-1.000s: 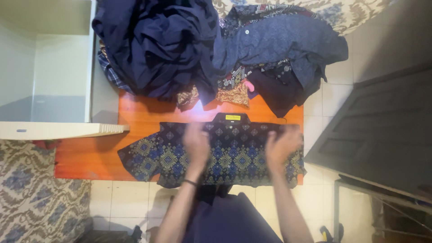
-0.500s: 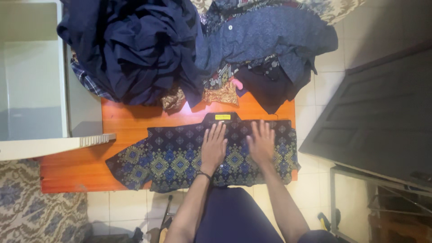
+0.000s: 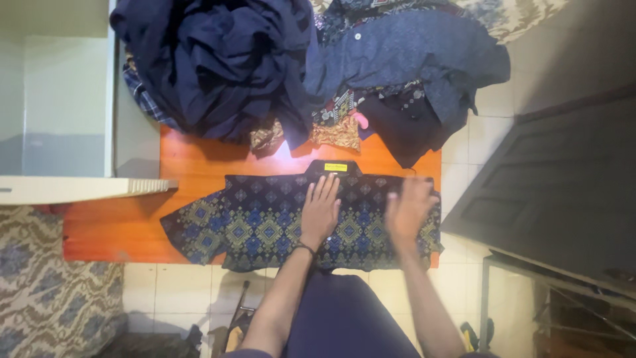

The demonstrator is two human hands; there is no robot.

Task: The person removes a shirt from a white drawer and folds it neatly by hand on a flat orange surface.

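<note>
Two hands lie on a patterned dark blue shirt (image 3: 265,229) spread flat across the orange table (image 3: 192,169) at the centre of the frame. The left hand (image 3: 320,211) presses down flat with fingers spread, gripping nothing. The right hand (image 3: 409,211) is blurred over the shirt's right part; its grip cannot be told. A heap of dark clothes (image 3: 225,66) fills the upper frame.

Patterned batik shirt (image 3: 265,225) — dark blue, gold diamonds — spread flat, collar away, on the orange table (image 3: 192,169).
</note>
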